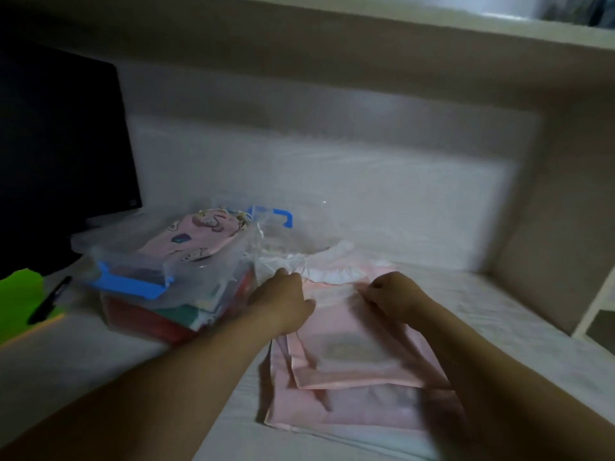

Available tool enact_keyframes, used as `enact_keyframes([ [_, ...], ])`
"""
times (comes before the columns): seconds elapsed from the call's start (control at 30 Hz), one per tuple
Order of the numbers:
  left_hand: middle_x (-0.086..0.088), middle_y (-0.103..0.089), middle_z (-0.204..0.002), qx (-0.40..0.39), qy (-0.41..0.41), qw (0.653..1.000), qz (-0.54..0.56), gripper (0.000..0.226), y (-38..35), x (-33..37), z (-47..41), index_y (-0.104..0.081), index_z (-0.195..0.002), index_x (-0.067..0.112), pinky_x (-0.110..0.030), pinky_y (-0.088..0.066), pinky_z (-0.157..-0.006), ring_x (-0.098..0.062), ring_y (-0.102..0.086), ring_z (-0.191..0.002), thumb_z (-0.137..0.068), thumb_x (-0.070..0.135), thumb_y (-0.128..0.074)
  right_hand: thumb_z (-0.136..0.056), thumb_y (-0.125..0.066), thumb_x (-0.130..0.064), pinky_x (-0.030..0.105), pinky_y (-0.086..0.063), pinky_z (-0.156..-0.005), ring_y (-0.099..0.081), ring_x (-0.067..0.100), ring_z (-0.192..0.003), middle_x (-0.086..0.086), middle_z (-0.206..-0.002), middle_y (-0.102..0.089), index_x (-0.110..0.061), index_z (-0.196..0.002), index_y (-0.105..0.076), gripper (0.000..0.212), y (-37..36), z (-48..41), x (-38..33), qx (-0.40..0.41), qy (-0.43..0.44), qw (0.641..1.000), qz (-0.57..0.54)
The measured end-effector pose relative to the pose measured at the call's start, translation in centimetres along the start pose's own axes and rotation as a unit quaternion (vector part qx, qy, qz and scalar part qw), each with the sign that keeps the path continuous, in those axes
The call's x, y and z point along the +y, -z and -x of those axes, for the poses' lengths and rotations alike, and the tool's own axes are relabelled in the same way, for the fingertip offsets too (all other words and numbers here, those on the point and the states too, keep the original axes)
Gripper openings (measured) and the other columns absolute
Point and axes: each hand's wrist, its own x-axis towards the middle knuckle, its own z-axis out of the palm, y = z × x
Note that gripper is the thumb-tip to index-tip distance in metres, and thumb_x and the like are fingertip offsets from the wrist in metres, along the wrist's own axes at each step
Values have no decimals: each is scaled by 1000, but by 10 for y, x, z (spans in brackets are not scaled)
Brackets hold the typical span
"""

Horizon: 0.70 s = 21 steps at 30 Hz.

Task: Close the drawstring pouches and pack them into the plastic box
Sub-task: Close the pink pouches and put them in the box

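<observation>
A stack of pale pink drawstring pouches (pixel 349 354) lies on the white surface in front of me, their white ruffled tops (pixel 327 272) pointing away. My left hand (pixel 286 302) lies on the top pouch's left upper corner, fingers reaching toward the ruffle. My right hand (pixel 396 294) pinches the top pouch's right upper edge with curled fingers. To the left stands a clear plastic box (pixel 173 281) with blue latches, holding a pink patterned pouch (pixel 199 237) on top of other coloured fabric. The frame is dim and blurred.
A dark monitor (pixel 60 154) stands at the back left. A green pad (pixel 23 301) with a black pen (pixel 50 299) lies at the left edge. A wall and shelf enclose the back and right.
</observation>
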Motion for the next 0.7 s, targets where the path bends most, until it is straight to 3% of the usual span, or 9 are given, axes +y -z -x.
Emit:
enact_keyframes([
  [0.17,1,-53,-128,38,-42,993,100,43,-16,-8,-13,-58,-127,24,-33,-49,-96,-21,-58,-114,-92,46,-71,-91,-72,-31,27,-35,-55,-42,14,-48,-5,-50,-47,-17,-58,-54,40,-6,3,1,-46,19,993,-105],
  [0.27,2,-59,-113,45,-77,972,219,33,-18,-16,-18,-61,-127,25,-21,-46,-69,-17,-62,-95,-95,20,-69,-95,-70,-22,26,-37,-47,-46,14,-48,1,-59,-56,-7,-78,-70,23,-4,10,5,-88,22,976,-198],
  [0.37,2,-68,-101,66,-76,939,329,34,-18,-17,-22,-61,-123,30,-21,-44,-52,-11,-57,-66,-97,8,-60,-100,-63,-14,25,-36,-40,-49,18,-50,15,-76,-63,-1,-104,-74,17,-12,8,10,-148,-8,921,-361],
  [0.47,4,-65,-96,94,-19,913,396,35,-17,-14,-23,-55,-123,28,-24,-50,-65,-12,-62,-71,-92,26,-70,-102,-55,-6,25,-38,-40,-55,18,-51,14,-78,-65,-2,-100,-72,18,-20,6,8,-145,-23,847,-511],
  [0.53,1,-67,-90,93,17,891,443,40,-14,-14,-23,-61,-102,20,-33,-50,-77,-18,-65,-77,-79,51,-74,-101,-52,-4,23,-40,-44,-60,16,-56,9,-78,-70,-7,-99,-72,20,-22,6,3,-127,-25,812,-569],
  [0.6,-8,-70,-80,52,14,873,485,53,-13,-17,-22,-67,-82,10,-40,-52,-80,-26,-68,-76,-75,64,-67,-101,-51,-4,24,-47,-52,-64,17,-67,8,-85,-74,-8,-101,-75,24,-22,7,1,-124,-28,789,-601],
  [0.7,-17,-74,-88,30,12,858,512,46,-14,-19,-19,-72,-81,7,-46,-55,-83,-34,-71,-88,-78,53,-68,-101,-53,-8,44,-53,-93,-66,35,-104,22,-117,-73,0,-121,-71,29,-23,13,-4,-167,-18,761,-627],
])
